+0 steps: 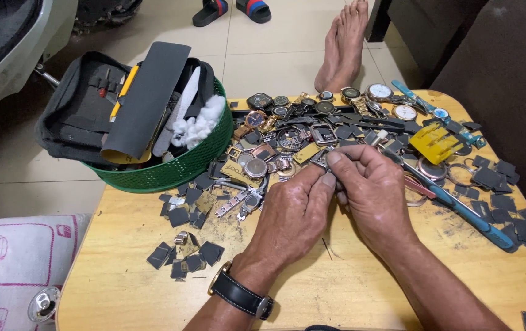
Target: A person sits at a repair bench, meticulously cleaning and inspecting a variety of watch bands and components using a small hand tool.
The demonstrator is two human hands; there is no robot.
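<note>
Both hands met over the tabletop (336,288): left hand (293,214) and right hand (370,190) pinched a small metal watch part (326,160) between fingertips. One slip could have dropped it into the watch pile (299,132), I judged.

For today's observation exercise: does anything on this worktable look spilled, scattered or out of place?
Yes. Small dark square scraps lie strewn over the wooden table, and watches sit in a loose heap, not sorted. The green basket overhangs the table's edge. Both hands, left hand and right hand, pinch a small metal part.
</note>
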